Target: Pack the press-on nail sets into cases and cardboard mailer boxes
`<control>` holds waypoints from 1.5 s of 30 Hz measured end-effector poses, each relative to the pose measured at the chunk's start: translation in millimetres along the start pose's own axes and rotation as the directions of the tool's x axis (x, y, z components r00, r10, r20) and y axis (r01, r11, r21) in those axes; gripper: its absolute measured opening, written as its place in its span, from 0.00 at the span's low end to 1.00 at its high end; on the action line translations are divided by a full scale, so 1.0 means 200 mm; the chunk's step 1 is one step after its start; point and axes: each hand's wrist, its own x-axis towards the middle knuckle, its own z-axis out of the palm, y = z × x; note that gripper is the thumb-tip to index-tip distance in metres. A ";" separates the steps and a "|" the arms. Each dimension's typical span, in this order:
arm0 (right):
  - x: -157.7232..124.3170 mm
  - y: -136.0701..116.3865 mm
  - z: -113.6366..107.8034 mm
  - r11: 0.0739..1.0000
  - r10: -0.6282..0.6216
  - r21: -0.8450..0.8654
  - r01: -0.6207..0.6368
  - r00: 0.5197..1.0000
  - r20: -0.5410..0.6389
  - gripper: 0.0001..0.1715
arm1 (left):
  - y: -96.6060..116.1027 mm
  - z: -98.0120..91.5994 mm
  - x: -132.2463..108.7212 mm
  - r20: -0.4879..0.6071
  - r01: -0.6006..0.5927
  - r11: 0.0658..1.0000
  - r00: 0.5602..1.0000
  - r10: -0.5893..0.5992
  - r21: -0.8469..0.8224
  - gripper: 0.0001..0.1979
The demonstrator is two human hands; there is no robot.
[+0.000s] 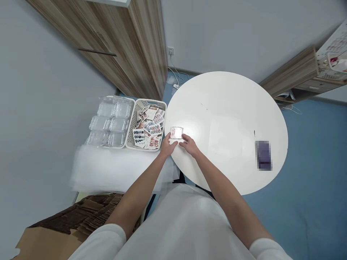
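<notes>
- The left hand (168,146) and right hand (189,144) form the grip together, fingers curled in against opposite sides of a small, clear, rectangular plastic box with a pink-patterned insert (176,132). The thumbs point inward by its near side; how firmly they press cannot be told.
- The likeliest trouble is a slip: smooth plastic held mostly by fingertips could slide out if one side eased off before the other.
- Too hard a squeeze might bow the thin walls, and a sharp tilt might shift the insert; whether the lid is fastened is too small to tell.
- The box lies between the two hands, just beyond the thumbs, its broad face turned upward and mostly uncovered by fingers.
- It is over the round, white, smooth-topped table (222,108), near the left edge; whether it touches the surface is unclear. That closeness means a drop or leftward nudge could carry it over the edge.
- Just beside that edge is a white, perforated plastic basket (138,104) of loose printed cards (151,126), where a fallen box could get mixed in.
- Well apart, near the table's right edge, lies a blurred, dark purple, rectangular object (263,156), unlikely to interfere.
</notes>
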 end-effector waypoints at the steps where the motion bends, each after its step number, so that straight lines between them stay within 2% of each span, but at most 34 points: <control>1: -0.01 0.00 -0.01 1.000 0.002 -0.001 -0.002 1.000 -0.003 0.32 | 0.00 0.00 0.00 0.004 -0.001 1.000 1.000 0.001 -0.010 0.33; 5: -0.08 0.00 -0.07 1.000 0.005 -0.009 -0.005 0.998 -0.057 0.32 | 0.03 0.05 -0.05 0.024 -0.015 0.997 1.000 0.017 -0.071 0.30; 9: -0.22 0.03 -0.20 0.999 -0.031 -0.018 0.029 0.993 -0.110 0.31 | 0.07 0.16 -0.15 0.072 -0.059 0.992 0.995 0.067 -0.110 0.30; 13: -0.44 0.11 -0.42 0.998 -0.035 -0.063 0.025 0.987 -0.159 0.28 | 0.11 0.33 -0.29 0.218 -0.077 0.990 0.971 0.101 -0.116 0.29; 18: -0.70 0.28 -0.73 0.992 -0.030 -0.125 0.012 0.989 -0.145 0.26 | 0.15 0.58 -0.49 0.383 -0.123 0.991 0.914 0.135 -0.055 0.26; 21: -0.80 0.38 -0.87 0.993 -0.015 -0.117 -0.003 0.988 -0.153 0.25 | 0.17 0.73 -0.59 0.424 -0.105 0.994 0.900 0.105 -0.023 0.25; 25: -0.86 0.51 -1.00 0.996 -0.043 -0.089 0.031 0.989 -0.140 0.25 | 0.20 0.89 -0.65 0.404 -0.094 0.995 0.912 0.077 0.023 0.25; 29: -0.86 0.59 -1.06 0.993 -0.084 -0.097 0.073 0.991 -0.105 0.25 | 0.20 0.98 -0.68 0.334 -0.073 0.993 0.942 0.040 0.088 0.24; 34: -0.85 0.62 -1.06 0.981 -0.125 -0.158 0.116 0.991 -0.045 0.27 | 0.18 1.01 -0.72 0.276 -0.060 0.996 0.960 0.040 0.067 0.25; 41: -0.84 0.66 -1.03 0.952 -0.161 -0.272 0.138 0.985 -0.063 0.29 | 0.18 1.00 -0.72 0.304 -0.094 0.987 0.951 0.052 0.127 0.26; 45: -0.83 0.66 -1.00 0.918 -0.184 -0.373 0.134 0.978 -0.101 0.30 | 0.16 0.99 -0.71 0.340 -0.148 0.984 0.934 0.107 0.098 0.25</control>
